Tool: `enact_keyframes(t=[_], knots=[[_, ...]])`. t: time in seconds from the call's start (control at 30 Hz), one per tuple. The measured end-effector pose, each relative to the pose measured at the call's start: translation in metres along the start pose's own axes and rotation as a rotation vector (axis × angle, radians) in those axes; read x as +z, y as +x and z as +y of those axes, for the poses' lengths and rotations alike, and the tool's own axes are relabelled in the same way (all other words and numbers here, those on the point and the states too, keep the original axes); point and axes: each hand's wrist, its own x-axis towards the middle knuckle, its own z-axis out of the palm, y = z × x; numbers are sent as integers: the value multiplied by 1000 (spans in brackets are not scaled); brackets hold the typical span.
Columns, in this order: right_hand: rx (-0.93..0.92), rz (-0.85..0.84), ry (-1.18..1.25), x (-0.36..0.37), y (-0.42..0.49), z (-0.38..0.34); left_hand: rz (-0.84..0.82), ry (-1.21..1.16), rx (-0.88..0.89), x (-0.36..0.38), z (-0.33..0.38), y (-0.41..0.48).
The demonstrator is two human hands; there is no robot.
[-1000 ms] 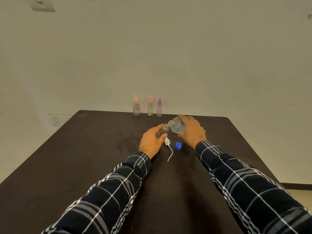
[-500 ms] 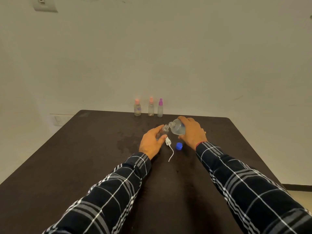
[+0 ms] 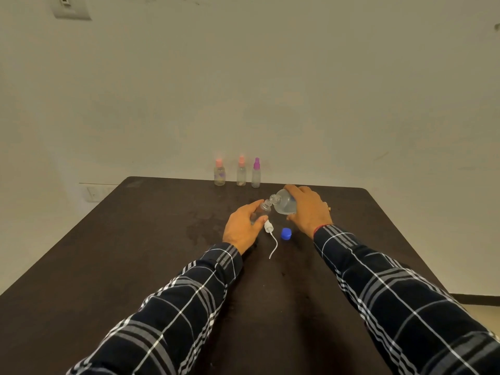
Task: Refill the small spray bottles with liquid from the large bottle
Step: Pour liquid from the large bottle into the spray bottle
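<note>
Over the table (image 3: 108, 253), the right hand (image 3: 308, 209) grips the light, slick large bottle (image 3: 284, 204) round its body while the left hand (image 3: 243, 228) clasps the thin small spray bottle (image 3: 261, 211).

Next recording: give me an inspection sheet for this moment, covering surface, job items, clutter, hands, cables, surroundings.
Surface: dark table, faint wet-looking smudges left of the hands.
Job's things: large bottle tilted, mouth at the open small bottle; three capped spray bottles upright in a row at the far edge; white spray head with tube and blue cap lying on the table.
Clutter: nothing seen.
Hands: left hand has its grip closed on the small bottle; right hand grips the large bottle.
Cables: nothing seen.
Surroundings: plain wall, switch plate upper left, socket beside the table.
</note>
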Motion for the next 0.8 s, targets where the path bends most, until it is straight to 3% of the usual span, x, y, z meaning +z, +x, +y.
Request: enact_keyframes(t=[0.8], knots=[[-30,-11,-145,-5,0,-5,23,31,-8,-2,-3,-4]])
